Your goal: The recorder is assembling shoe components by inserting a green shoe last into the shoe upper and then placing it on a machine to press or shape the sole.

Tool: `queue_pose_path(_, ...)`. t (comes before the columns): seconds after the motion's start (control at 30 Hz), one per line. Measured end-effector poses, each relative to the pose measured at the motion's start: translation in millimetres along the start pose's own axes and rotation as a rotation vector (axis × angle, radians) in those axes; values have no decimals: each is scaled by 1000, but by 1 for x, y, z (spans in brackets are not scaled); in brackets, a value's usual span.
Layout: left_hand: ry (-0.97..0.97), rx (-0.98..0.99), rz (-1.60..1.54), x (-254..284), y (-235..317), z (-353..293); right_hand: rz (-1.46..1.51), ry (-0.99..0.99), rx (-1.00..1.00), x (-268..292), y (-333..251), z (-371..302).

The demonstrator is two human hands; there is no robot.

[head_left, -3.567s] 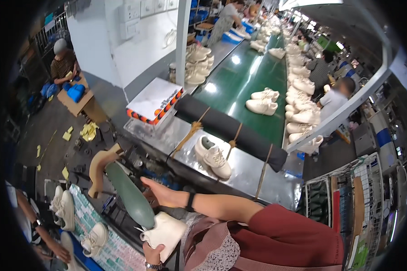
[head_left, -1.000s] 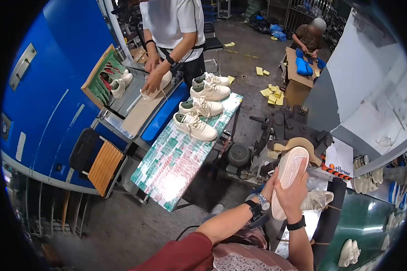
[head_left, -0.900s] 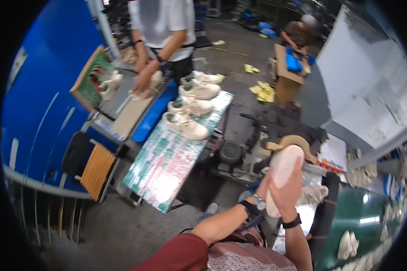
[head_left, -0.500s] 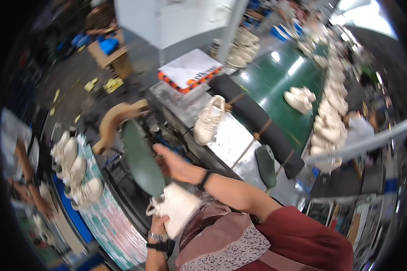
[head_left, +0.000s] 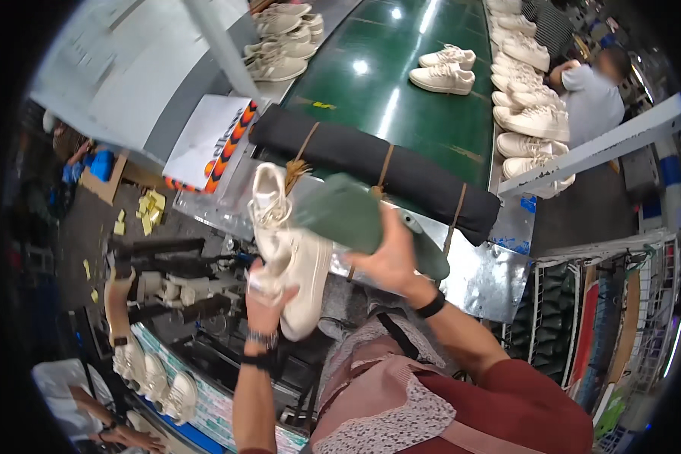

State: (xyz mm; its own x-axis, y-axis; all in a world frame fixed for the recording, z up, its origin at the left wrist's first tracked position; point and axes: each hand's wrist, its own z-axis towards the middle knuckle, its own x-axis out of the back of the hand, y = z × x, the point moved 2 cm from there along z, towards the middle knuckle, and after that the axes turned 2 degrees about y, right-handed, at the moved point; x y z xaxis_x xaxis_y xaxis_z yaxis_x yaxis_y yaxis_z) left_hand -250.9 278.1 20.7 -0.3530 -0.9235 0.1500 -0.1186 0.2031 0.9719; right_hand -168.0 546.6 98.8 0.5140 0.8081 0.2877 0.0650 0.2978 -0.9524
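My left hand [head_left: 267, 306] is closed around a cream sneaker [head_left: 309, 276], held with its toe toward me and its sole side facing right. Blurred by motion, a dark green shoe last [head_left: 339, 214] is in my right hand [head_left: 392, 256], thumb and fingers closed on its edge. The last is out of the sneaker and above the metal tabletop. Just beyond the held sneaker, another laced cream sneaker [head_left: 269, 198] stands on the metal top. A second green last [head_left: 433, 261] lies there too, partly behind my right hand.
A black padded roll [head_left: 356, 155] tied with cords lies across the end of a green conveyor belt [head_left: 371, 60]. A pair of cream sneakers [head_left: 445, 74] rides the belt; several line its right side. A box [head_left: 208, 144] stands left. Lower left, a co-worker's arm [head_left: 102, 412] shows.
The green last has come away from the sneaker and moved right with my right hand, over the metal top. My left hand has lifted the sneaker forward. The view has turned toward the right.
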Motion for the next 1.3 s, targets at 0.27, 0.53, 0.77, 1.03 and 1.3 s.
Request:
queue_pose_path(0.27,-52,193,890,-52,-32,207,-499,222,-137,108,211,-25)
queue_pose_path(0.53,-225,262,767,-75,5,205,-758,-92,87,28,174,-19)
queue_pose_path(0.77,-362,80,758,-33,-9,227,-806,-142,-40,26,162,-71)
queue_pose_path(1.03,-738,-1016,1101,-167,135,320,-458,837,-446,-12,115,-141)
queue_pose_path(1.3,-1080,-504,609,-305,-37,226,332,1127,-1152,-77,187,-128)
